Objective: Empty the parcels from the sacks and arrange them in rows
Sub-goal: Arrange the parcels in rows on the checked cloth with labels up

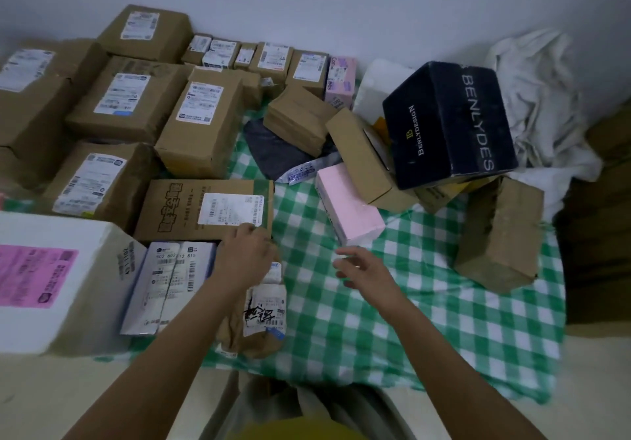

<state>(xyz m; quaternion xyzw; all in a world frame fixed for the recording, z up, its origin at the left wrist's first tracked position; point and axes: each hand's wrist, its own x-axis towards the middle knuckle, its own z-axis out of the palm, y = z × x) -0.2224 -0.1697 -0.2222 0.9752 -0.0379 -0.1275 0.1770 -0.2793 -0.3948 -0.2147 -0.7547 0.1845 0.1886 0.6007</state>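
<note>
Left hand [244, 255] rests on the top end of a tan padded parcel [261, 306] lying on the green checked cloth [375, 320]; fingers look bent over its far edge, but whether they pinch it or only press down cannot be told. Right hand [358, 267] hovers above the cloth, fingers spread and relaxed, holding nothing, just short of a pink box [346, 205]. Sorted part looks well advanced: brown cartons sit side by side in rows across the left and back, including a flat printed carton [205, 205] touching the padded parcel's far end, a white-and-blue mailer [164, 289] just beside it, and a big white box with a pink label [51, 279] at the near left. A back row of small boxes [259, 55] runs along the wall. Unsorted part is the heap at right: a black branded box [450, 121] tilted on top of brown cartons, a dark poly bag [273, 149], the pink box leaning out of the pile, and a brown carton [498, 234] standing apart. A white sack [543, 98] lies crumpled in the corner, apparently emptied. Judgement: emptying seems mostly done, roughly half or more already lined up; the right-hand heap is left to place, likely starting with the pink box.
</note>
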